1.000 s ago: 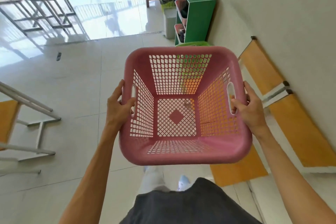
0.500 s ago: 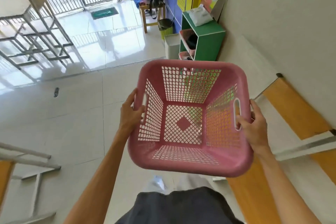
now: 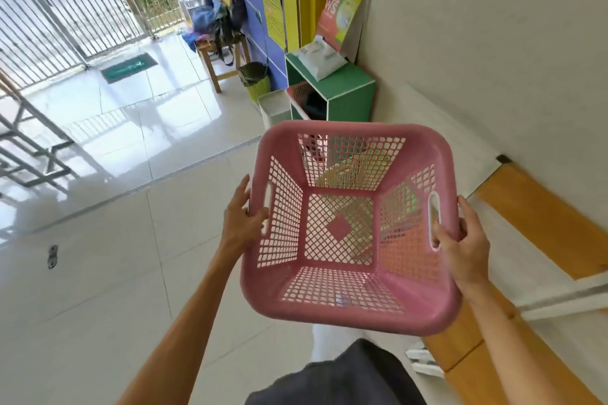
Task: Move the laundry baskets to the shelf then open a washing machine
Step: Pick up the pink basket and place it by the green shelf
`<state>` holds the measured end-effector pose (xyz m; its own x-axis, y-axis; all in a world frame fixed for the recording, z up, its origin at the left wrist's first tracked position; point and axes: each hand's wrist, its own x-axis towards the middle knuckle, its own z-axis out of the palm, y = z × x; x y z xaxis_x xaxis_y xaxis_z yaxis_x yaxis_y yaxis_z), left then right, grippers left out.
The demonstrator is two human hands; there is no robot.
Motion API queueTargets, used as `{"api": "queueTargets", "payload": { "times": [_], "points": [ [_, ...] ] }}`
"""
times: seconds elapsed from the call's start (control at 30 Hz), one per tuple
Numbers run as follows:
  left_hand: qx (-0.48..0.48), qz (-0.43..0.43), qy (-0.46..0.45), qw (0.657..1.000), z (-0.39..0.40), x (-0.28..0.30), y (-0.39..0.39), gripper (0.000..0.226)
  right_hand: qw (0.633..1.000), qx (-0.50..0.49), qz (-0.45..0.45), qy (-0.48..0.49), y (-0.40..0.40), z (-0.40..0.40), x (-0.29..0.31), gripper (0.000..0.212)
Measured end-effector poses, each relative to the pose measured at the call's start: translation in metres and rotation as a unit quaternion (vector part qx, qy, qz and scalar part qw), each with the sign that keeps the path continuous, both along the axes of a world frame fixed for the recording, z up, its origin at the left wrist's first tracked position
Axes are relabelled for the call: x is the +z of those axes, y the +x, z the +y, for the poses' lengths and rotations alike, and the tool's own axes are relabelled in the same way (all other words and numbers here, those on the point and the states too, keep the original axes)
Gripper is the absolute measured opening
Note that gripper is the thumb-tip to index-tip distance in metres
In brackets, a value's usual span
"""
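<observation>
Pink plastic is filling the middle of the view: an empty laundry basket (image 3: 348, 223) with lattice walls is being carried in the air above the tiled floor (image 3: 98, 273), its open top tilting toward the camera. The left hand (image 3: 241, 220) is gripping the basket's left rim beside the handle slot, thumb over the edge. The right hand (image 3: 460, 246) is clasping the right rim, its fingers (image 3: 439, 233) curling through the slot there. Beyond the basket, against the wall, a green shelf (image 3: 342, 89) is standing, with a white packet (image 3: 319, 57) lying on top and another pink basket (image 3: 301, 92) sitting in its upper compartment. Just left of the shelf a white bin (image 3: 274, 105) is standing, and farther back a wooden stool (image 3: 220, 52) is holding bags.
</observation>
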<state>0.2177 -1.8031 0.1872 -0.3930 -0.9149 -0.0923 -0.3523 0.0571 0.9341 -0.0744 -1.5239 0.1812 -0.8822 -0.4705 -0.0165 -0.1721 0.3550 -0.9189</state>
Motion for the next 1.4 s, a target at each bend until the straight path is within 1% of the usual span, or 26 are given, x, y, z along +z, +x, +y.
{"api": "queueTargets", "payload": {
  "times": [0.1, 0.23, 0.27, 0.37, 0.43, 0.53, 0.63, 0.77, 0.9, 0.97, 1.07, 1.2, 1.33, 1.4],
  "points": [
    [-0.035, -0.019, 0.008, 0.999, -0.05, 0.008, -0.049, 0.085, 0.999, -0.033, -0.02, -0.007, -0.024, -0.029, 0.001, 0.069],
    [-0.063, -0.02, 0.003, 0.998, -0.108, 0.011, -0.113, 0.082, 0.997, -0.07, -0.023, -0.002, -0.052, -0.058, -0.002, 0.068],
    [-0.059, -0.018, 0.007, 0.998, -0.119, 0.01, -0.129, 0.081, 0.997, -0.08, -0.024, 0.001, -0.057, -0.066, -0.004, 0.068],
    [-0.03, -0.02, 0.009, 0.999, -0.14, 0.007, -0.172, 0.066, 0.994, -0.11, -0.02, 0.002, -0.072, -0.087, -0.014, 0.068],
    [-0.031, -0.023, 0.003, 0.999, -0.154, 0.004, -0.197, 0.065, 0.991, -0.133, -0.02, 0.007, -0.08, -0.094, -0.017, 0.071],
    [-0.063, -0.034, -0.012, 0.997, -0.172, -0.006, -0.226, 0.068, 0.984, -0.175, -0.027, 0.011, -0.089, -0.101, -0.02, 0.072],
    [-0.089, -0.034, -0.017, 0.995, -0.189, -0.014, -0.252, 0.068, 0.977, -0.206, -0.028, 0.041, -0.098, -0.109, -0.022, 0.073],
    [-0.15, -0.033, -0.043, 0.987, -0.215, -0.019, -0.29, 0.06, 0.962, -0.233, -0.091, 0.106, -0.115, -0.126, -0.023, 0.085],
    [-0.243, -0.059, -0.04, 0.967, -0.261, -0.028, -0.334, 0.064, 0.946, -0.244, -0.171, 0.127, -0.129, -0.151, -0.027, 0.083],
    [-0.287, -0.069, -0.034, 0.955, -0.287, -0.033, -0.356, 0.064, 0.935, -0.268, -0.202, 0.119, -0.128, -0.166, -0.035, 0.075],
    [-0.32, -0.074, -0.029, 0.944, -0.321, -0.038, -0.383, 0.064, 0.914, -0.333, -0.219, 0.08, -0.123, -0.193, -0.05, 0.059],
    [-0.349, -0.088, -0.034, 0.932, -0.346, -0.045, -0.407, 0.066, 0.889, -0.389, -0.228, 0.078, -0.11, -0.222, -0.069, 0.05],
    [-0.434, -0.126, -0.091, 0.888, -0.356, -0.056, -0.422, 0.069, 0.864, -0.439, -0.227, 0.096, -0.097, -0.229, -0.077, 0.045],
    [-0.472, -0.164, -0.1, 0.86, -0.358, -0.073, -0.432, 0.073, 0.858, -0.445, -0.227, 0.118, -0.097, -0.23, -0.086, 0.044]
  ]
}}
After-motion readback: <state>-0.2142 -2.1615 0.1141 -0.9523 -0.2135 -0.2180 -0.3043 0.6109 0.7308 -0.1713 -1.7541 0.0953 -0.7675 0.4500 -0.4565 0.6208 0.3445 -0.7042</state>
